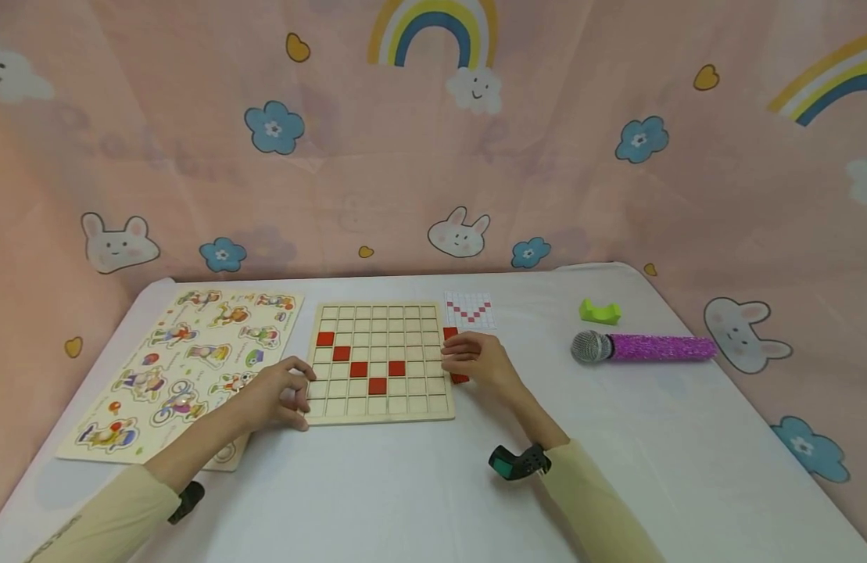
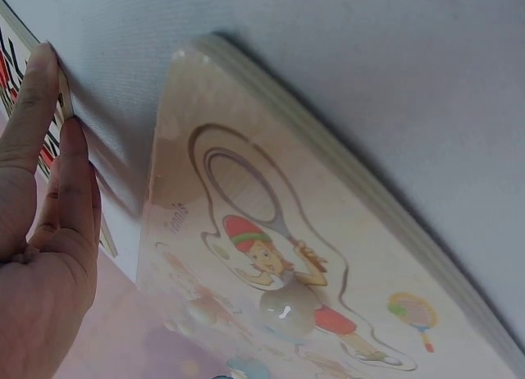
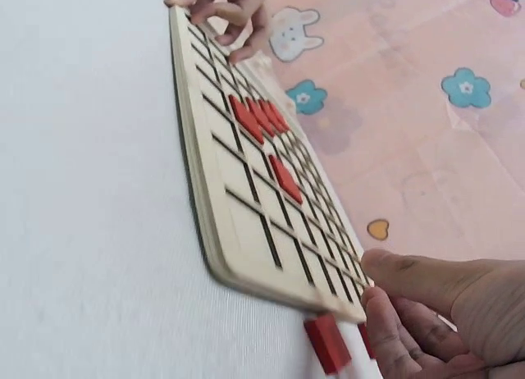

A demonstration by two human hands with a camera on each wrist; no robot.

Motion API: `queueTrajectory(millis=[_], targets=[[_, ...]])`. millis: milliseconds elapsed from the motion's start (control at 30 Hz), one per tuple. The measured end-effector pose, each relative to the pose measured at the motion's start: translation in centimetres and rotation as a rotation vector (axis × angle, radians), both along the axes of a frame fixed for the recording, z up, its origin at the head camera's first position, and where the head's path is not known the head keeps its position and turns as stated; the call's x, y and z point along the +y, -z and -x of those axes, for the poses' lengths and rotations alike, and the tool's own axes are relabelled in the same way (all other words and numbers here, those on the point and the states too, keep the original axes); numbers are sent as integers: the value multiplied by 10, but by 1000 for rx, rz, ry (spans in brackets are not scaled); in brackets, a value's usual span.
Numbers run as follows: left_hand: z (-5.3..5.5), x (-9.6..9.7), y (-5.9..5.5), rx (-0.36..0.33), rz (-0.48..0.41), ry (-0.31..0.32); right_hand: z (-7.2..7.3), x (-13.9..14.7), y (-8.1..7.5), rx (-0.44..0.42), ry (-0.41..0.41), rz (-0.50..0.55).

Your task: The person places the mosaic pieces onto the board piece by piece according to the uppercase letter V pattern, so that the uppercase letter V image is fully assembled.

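Observation:
A square wooden grid board lies on the table, with several red square tiles set in its cells. My left hand is at the board's left edge, thumb and fingertips resting along that side. At the opposite edge is my right hand, its thumb and index fingertips close together against the rim; I cannot tell whether a tile is between them. Loose red tiles lie beside the board under and around this hand, partly hidden by it. Behind it lies a pattern card with a red V of squares.
A wooden picture puzzle board with sports figures lies to the left, under my left forearm. On the right are a microphone with a glittery purple handle and a lime-green curved block. A patterned pink cloth hangs behind the table.

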State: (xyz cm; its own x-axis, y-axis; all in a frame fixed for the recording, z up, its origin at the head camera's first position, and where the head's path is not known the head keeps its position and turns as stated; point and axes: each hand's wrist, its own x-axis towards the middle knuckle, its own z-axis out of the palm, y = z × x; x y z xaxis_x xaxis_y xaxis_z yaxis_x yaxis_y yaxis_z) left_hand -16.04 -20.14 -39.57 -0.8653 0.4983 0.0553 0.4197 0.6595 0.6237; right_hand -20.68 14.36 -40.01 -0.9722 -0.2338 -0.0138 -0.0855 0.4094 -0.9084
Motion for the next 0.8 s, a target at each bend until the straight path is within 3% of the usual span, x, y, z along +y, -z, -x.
queueTrajectory(millis=[300, 500, 800], targets=[[2, -2, 0, -20, 32, -16, 11, 46, 11, -56, -136, -38], [1, -2, 0, -7, 17, -4, 17, 51, 15, -17, -239, -103], [1, -1, 1, -5, 9, -5, 16, 50, 18, 15, -239, -124]])
